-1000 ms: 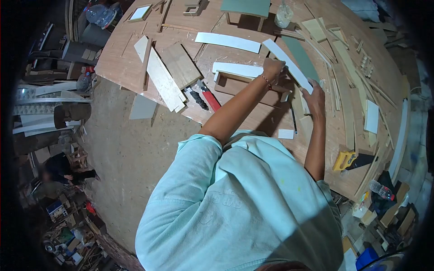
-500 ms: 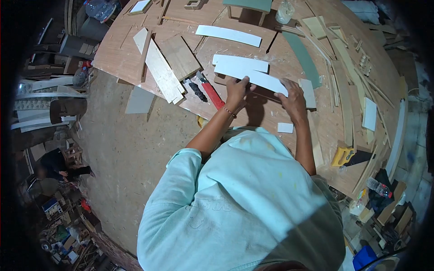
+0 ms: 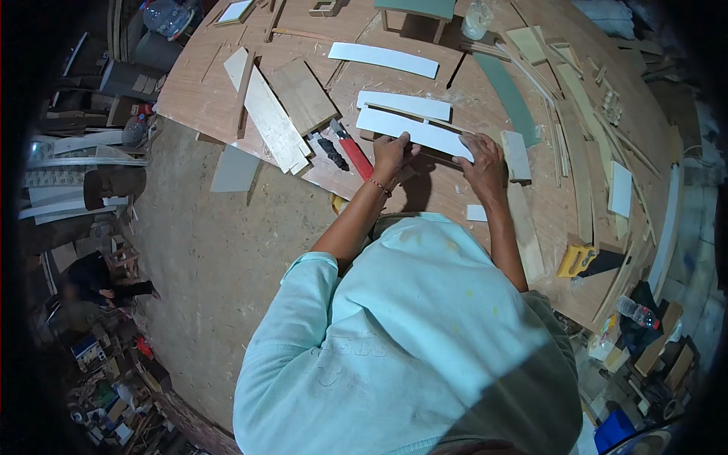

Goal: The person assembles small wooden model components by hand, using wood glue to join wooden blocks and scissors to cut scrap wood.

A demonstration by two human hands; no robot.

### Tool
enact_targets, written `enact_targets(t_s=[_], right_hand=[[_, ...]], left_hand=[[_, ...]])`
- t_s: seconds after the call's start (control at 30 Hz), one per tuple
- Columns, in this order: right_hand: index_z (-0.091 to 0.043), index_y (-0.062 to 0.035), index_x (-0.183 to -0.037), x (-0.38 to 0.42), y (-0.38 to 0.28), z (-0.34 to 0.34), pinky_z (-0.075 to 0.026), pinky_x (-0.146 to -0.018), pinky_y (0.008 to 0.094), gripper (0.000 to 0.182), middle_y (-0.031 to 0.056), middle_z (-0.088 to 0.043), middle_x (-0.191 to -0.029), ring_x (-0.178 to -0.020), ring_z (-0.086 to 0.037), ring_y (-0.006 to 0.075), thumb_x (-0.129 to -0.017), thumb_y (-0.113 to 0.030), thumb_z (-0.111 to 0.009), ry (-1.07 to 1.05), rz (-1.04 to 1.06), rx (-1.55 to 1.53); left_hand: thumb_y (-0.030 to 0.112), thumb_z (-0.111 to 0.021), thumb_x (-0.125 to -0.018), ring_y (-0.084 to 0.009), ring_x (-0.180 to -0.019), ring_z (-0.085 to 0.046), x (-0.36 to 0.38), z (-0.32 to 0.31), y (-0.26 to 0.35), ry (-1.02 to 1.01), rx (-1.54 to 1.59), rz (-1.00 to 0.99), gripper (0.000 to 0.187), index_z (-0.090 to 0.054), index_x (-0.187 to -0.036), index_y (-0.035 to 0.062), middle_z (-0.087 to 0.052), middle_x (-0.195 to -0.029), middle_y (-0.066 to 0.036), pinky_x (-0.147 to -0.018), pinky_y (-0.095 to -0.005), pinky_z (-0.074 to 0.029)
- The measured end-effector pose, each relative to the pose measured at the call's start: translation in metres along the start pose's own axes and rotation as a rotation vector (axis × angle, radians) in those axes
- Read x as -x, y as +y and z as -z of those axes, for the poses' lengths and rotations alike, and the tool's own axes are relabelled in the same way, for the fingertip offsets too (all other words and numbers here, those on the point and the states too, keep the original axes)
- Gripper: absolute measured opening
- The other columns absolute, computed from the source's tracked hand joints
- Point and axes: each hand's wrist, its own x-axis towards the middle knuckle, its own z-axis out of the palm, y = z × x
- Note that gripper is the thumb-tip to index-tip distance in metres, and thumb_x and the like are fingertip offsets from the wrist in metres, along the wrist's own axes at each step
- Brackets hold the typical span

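Observation:
Both of my hands are on a white-faced wooden strip [image 3: 413, 132] with bare wood along its far edge, above the table. My left hand [image 3: 391, 157] grips its near side towards the left end, thumb on the white face. At the right end, my right hand [image 3: 484, 162] has its fingers curled round the corner. Just beyond lies another white strip [image 3: 402, 103], partly covered by the held one. A third white strip [image 3: 384, 59] rests farther back. Beside my left hand is a red-handled tool [image 3: 353, 152], next to a dark, wrapped object [image 3: 332, 154].
The wooden table [image 3: 205, 98] carries pale boards [image 3: 265, 114] at left and a green curved strip [image 3: 509, 98] at right. A yellow-handled saw [image 3: 578, 259] lies near the right edge. A small green-topped stool [image 3: 415, 7] stands at the back. Another person [image 3: 95, 280] sits at far left.
The held strip has come slightly towards me and tilted, so its far wooden edge now shows. My right hand has shifted a little left and nearer.

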Motion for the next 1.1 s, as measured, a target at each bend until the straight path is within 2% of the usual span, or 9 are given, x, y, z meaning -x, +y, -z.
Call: enact_targets(t_s=[0.03, 0.1, 0.13, 0.33, 0.4, 0.63, 0.7, 1.0, 1.1], right_hand=[[-0.054, -0.0065, -0.102, 0.0, 0.003, -0.002, -0.028, -0.091, 0.0348, 0.041, 0.0071, -0.053, -0.106, -0.106, -0.041, 0.0241, -0.063, -0.016, -0.065, 0.002, -0.003, 0.003], [-0.053, -0.0101, -0.103, 0.001, 0.009, -0.009, -0.021, -0.091, 0.0432, 0.042, 0.0037, -0.051, -0.11, -0.107, -0.038, 0.0215, -0.063, -0.016, -0.065, -0.001, 0.001, -0.074], [-0.053, -0.0101, -0.103, 0.002, 0.011, -0.011, -0.021, -0.091, 0.0432, 0.042, 0.0037, -0.051, -0.11, -0.107, -0.038, 0.0215, -0.063, -0.016, -0.065, 0.0, -0.003, -0.072], [-0.052, -0.0084, -0.104, 0.0, 0.009, -0.011, -0.023, -0.09, 0.0425, 0.044, 0.003, -0.05, -0.11, -0.107, -0.038, 0.021, -0.063, -0.017, -0.065, 0.049, 0.0, -0.067], [-0.052, -0.0062, -0.104, -0.001, 0.008, -0.01, -0.027, -0.092, 0.0349, 0.044, 0.0071, -0.05, -0.11, -0.108, -0.04, 0.0237, -0.063, -0.016, -0.065, 0.057, -0.011, -0.043], [-0.049, -0.0047, -0.107, -0.003, 0.011, -0.013, -0.027, -0.092, 0.0361, 0.05, 0.0096, -0.046, -0.114, -0.109, -0.037, 0.0243, -0.063, -0.021, -0.065, 0.059, -0.062, -0.015], [-0.048, -0.0047, -0.109, -0.003, 0.011, -0.011, -0.027, -0.092, 0.0364, 0.053, 0.0096, -0.045, -0.115, -0.11, -0.036, 0.0241, -0.063, -0.024, -0.066, 0.052, -0.077, -0.01], [-0.044, -0.0022, -0.111, -0.004, 0.019, -0.003, -0.032, -0.093, 0.0328, 0.06, 0.0113, -0.042, -0.118, -0.11, -0.038, 0.0255, -0.058, -0.016, -0.069, -0.001, -0.219, -0.155], [-0.041, -0.0014, -0.114, -0.004, 0.023, -0.002, -0.029, -0.094, 0.034, 0.063, 0.0123, -0.041, -0.118, -0.111, -0.036, 0.0269, -0.059, -0.017, -0.069, -0.026, -0.224, -0.191]], left_hand=[[0.006, -0.049, -0.08, -0.0177, -0.063, -0.055, -0.002, 0.0, -0.001, -0.004, -0.001, 0.002, 0.013, -0.046, -0.084, -0.006, -0.053, -0.074, -0.011, -0.055, -0.0252, -0.052], [0.005, -0.049, -0.08, -0.018, -0.062, -0.055, -0.006, 0.002, -0.005, -0.005, 0.034, -0.001, 0.013, -0.046, -0.084, -0.0068, -0.053, -0.074, -0.012, -0.054, -0.026, -0.052], [0.005, -0.049, -0.08, -0.018, -0.062, -0.055, -0.007, 0.003, -0.006, -0.009, 0.033, 0.002, 0.013, -0.046, -0.084, -0.0068, -0.053, -0.074, -0.012, -0.054, -0.026, -0.052], [0.005, -0.049, -0.08, -0.0185, -0.06, -0.054, -0.007, 0.0, -0.003, -0.018, 0.078, -0.009, 0.013, -0.046, -0.084, -0.0073, -0.053, -0.074, -0.013, -0.051, -0.0261, -0.05], [0.004, -0.049, -0.08, -0.0184, -0.058, -0.053, -0.007, 0.0, -0.002, -0.062, 0.046, -0.045, 0.013, -0.046, -0.084, -0.0073, -0.053, -0.074, -0.013, -0.051, -0.0262, -0.049], [0.003, -0.047, -0.08, -0.017, -0.058, -0.054, -0.013, 0.001, -0.005, -0.038, 0.06, -0.054, 0.01, -0.048, -0.082, -0.0071, -0.053, -0.074, -0.011, -0.05, -0.0248, -0.05], [0.003, -0.049, -0.08, -0.0187, -0.06, -0.053, -0.013, 0.001, -0.004, -0.048, 0.083, -0.054, 0.012, -0.045, -0.084, -0.0078, -0.051, -0.078, -0.013, -0.055, -0.0265, -0.05], [0.003, -0.05, -0.079, -0.0182, -0.064, -0.051, -0.009, -0.003, 0.003, -0.009, 0.066, -0.022, 0.011, -0.044, -0.078, -0.0058, -0.047, -0.075, -0.01, -0.06, -0.0276, -0.053], [0.003, -0.05, -0.078, -0.0179, -0.064, -0.05, -0.008, -0.004, 0.003, 0.02, 0.075, -0.028, 0.011, -0.044, -0.075, -0.0047, -0.046, -0.076, -0.011, -0.06, -0.0285, -0.053]])
